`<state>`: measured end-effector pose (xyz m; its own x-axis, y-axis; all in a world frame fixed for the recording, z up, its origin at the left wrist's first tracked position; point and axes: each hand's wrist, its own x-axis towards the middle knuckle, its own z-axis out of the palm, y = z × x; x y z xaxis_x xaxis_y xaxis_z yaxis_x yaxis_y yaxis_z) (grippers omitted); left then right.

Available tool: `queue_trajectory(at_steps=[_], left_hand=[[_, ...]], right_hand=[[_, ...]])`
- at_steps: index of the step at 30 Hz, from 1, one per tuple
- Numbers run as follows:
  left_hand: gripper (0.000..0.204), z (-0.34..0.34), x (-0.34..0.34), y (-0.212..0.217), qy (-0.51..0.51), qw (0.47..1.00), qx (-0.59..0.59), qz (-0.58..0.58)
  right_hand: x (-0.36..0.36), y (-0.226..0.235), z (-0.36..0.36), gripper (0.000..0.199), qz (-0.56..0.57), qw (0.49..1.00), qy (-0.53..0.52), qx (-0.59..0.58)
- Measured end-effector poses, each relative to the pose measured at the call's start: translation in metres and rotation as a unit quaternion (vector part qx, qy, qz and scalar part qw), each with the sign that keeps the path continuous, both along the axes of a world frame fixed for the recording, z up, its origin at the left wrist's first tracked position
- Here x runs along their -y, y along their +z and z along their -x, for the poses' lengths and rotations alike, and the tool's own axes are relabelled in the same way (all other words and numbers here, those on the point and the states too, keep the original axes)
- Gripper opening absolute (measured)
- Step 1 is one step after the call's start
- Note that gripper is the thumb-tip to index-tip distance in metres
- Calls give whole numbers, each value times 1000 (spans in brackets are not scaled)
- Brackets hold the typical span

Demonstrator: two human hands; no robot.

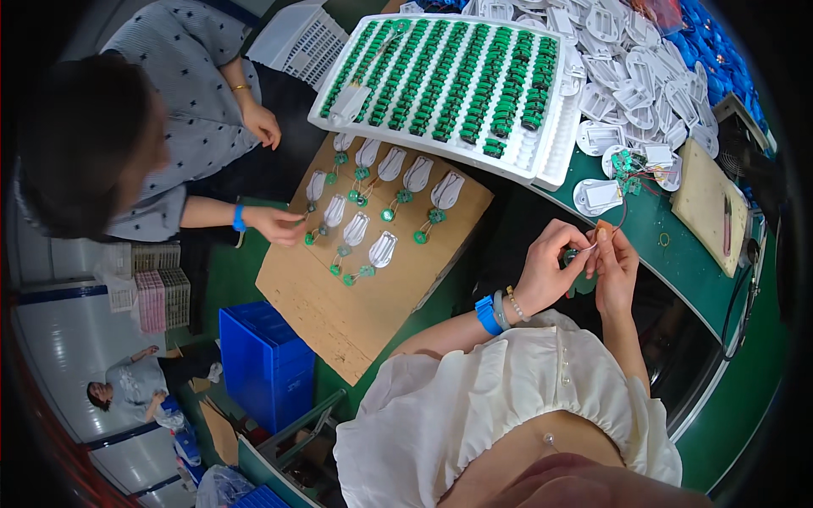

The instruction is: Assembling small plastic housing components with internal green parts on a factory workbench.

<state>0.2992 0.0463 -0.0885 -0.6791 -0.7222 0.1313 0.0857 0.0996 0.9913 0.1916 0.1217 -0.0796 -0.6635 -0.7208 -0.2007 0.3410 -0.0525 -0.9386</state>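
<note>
Blouse, then left hand, cardboard, tray

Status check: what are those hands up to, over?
Left hand, right hand: close together, pinching thin wire. Green boards just beyond, not covering the hands.

Smooth plastic housings, matt cardboard sheet

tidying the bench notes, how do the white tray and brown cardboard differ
Colour: the tray is white, the cardboard brown. Load: the tray mostly holds green parts packed in rows; the cardboard carries white casings with green parts beside them, more loosely spread. Both bear many green parts.
</note>
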Motion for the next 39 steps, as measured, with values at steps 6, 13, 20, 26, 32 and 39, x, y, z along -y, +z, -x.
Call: queue_trajectory(at_steps=[6,13,20,26,32,39], left_hand=[[9,-2,5,2,5,999,29,23],[9,-3,6,6,14,1000,25,12],[10,-2,5,2,30,999,2,14],[9,-2,1,0,24,999,20,26],[11,7,-4,-9,29,998,-6,47],[10,-1,0,-20,41,998,-12,-42]], right_hand=[[-2,0,4,22,-19,1000,9,0],[-5,3,6,27,-15,1000,23,13],[-9,-3,10,25,-21,999,28,-14],[-10,-11,11,25,2,999,35,-25],[-19,-11,12,24,-8,999,2,-36],[-15,-18,12,18,22,998,61,-2]])
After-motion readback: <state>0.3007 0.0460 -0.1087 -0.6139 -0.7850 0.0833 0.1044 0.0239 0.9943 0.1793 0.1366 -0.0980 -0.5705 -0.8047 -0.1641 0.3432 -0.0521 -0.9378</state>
